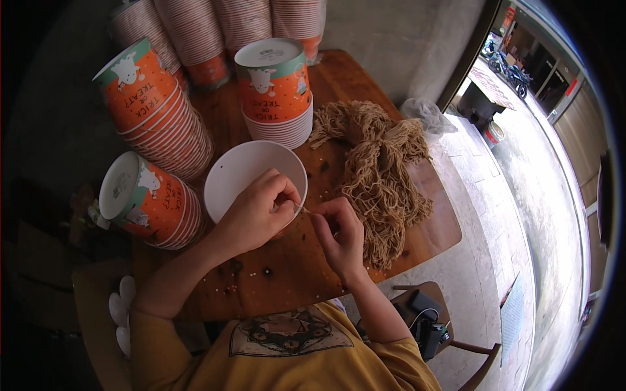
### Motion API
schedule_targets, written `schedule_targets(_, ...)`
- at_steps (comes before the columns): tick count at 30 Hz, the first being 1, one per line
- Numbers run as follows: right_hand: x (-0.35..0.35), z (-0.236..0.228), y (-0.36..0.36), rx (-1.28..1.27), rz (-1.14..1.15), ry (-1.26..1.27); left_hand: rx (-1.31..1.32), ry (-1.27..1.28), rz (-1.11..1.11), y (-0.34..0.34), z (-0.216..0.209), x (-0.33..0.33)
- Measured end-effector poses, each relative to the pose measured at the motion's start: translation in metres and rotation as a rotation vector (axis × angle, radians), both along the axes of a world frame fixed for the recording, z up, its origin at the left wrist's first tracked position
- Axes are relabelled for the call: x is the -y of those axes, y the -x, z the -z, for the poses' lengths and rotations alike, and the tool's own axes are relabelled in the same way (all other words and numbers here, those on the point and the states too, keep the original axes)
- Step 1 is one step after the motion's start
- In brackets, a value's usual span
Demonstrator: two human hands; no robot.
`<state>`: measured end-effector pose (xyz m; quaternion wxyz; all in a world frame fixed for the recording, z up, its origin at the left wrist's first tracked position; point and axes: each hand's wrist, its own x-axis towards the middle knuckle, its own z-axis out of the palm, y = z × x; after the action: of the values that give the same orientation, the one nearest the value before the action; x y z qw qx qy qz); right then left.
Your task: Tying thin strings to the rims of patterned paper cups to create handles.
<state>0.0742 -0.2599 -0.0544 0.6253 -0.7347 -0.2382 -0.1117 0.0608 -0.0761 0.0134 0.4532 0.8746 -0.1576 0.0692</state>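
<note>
- The left hand (257,212) gripped the rim of an open white paper bucket (251,176), seemingly to steady it at the table's near-middle.
- The right hand (339,231) pinched a thin tan cord (303,208) that met the left fingertips at the rim, so both hands were closed together.
- A heap of tan cords (378,176) lay just right, within reach.
- Stacks of orange buckets (153,107) stood far and left on the wooden table (293,274).

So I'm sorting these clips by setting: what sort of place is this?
Probably a small workshop by an open street door: stacked orange paper cups, a tan bundle of string on the brown wooden table, and parked motorbikes outside.
</note>
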Motion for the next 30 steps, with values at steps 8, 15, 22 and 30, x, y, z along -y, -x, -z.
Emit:
schedule_targets(8, 0.0, -0.011, 0.002, 0.045, 0.013, 0.134, -0.038, 0.018, -0.003, 0.0, 0.003, 0.003)
schedule_targets(15, -0.007, -0.014, -0.001, 0.244, 0.145, 0.205, -0.016, 0.005, -0.006, 0.002, 0.003, 0.004)
schedule_targets(22, -0.004, -0.016, -0.001, 0.335, 0.162, 0.274, 0.098, -0.052, -0.008, 0.004, 0.006, 0.005)
schedule_targets(30, 0.002, -0.009, 0.004, 0.359, 0.183, 0.369, 0.188, -0.185, -0.026, 0.008, 0.001, 0.004)
